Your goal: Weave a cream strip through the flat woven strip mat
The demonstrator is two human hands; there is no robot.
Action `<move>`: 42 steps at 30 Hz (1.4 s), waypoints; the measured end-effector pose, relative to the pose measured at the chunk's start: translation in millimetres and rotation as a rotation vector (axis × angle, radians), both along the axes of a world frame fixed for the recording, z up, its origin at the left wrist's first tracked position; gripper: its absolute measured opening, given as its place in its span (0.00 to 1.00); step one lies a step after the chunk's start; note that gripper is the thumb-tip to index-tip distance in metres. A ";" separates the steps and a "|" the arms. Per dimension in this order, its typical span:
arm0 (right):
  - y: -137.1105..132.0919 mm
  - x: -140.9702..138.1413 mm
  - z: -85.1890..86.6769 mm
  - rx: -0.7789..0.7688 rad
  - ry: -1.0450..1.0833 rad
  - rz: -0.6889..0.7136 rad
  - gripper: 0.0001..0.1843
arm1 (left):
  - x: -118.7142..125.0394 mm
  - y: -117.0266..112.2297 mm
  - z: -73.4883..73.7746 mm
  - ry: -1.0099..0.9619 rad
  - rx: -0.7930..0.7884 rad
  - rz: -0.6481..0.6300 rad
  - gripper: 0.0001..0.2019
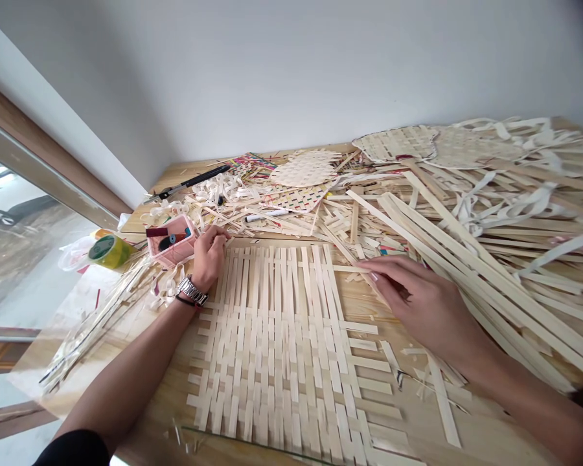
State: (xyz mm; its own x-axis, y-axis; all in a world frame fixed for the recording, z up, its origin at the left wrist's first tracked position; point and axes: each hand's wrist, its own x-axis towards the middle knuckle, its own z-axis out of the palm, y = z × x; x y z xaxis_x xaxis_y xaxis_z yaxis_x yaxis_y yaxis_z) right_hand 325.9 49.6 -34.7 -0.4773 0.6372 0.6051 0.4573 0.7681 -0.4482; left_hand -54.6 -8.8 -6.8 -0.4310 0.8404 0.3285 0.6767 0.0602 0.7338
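Observation:
A partly woven mat of pale flat strips lies on the wooden table in front of me. Its lower part is tightly interlaced, while the long strips near the top are looser. My right hand pinches the end of a pale crosswise strip that runs into the mat's upper right side. At the upper left corner rests my left hand, fingers curled and pressed together; whatever they hold is hidden. A metal watch is on the left wrist.
Long loose strips are piled at the right. Finished woven pieces and scraps lie along the wall. At the left stand a pink basket with small items and a yellow-green tape roll. Black-handled shears lie behind.

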 end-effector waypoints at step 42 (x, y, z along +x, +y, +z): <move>19.1 -45.8 2.5 -0.216 -0.219 0.017 0.12 | -24.7 -59.9 2.7 0.450 -0.262 -0.269 0.12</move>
State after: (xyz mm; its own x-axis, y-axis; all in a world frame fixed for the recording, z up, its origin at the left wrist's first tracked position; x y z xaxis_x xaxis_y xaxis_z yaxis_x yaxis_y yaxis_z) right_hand 280.2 68.6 -32.2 -0.5929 0.7310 0.3379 0.5491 0.6739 -0.4944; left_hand -79.3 -68.7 -4.1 -0.0579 0.9789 0.1962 0.9348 -0.0159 0.3549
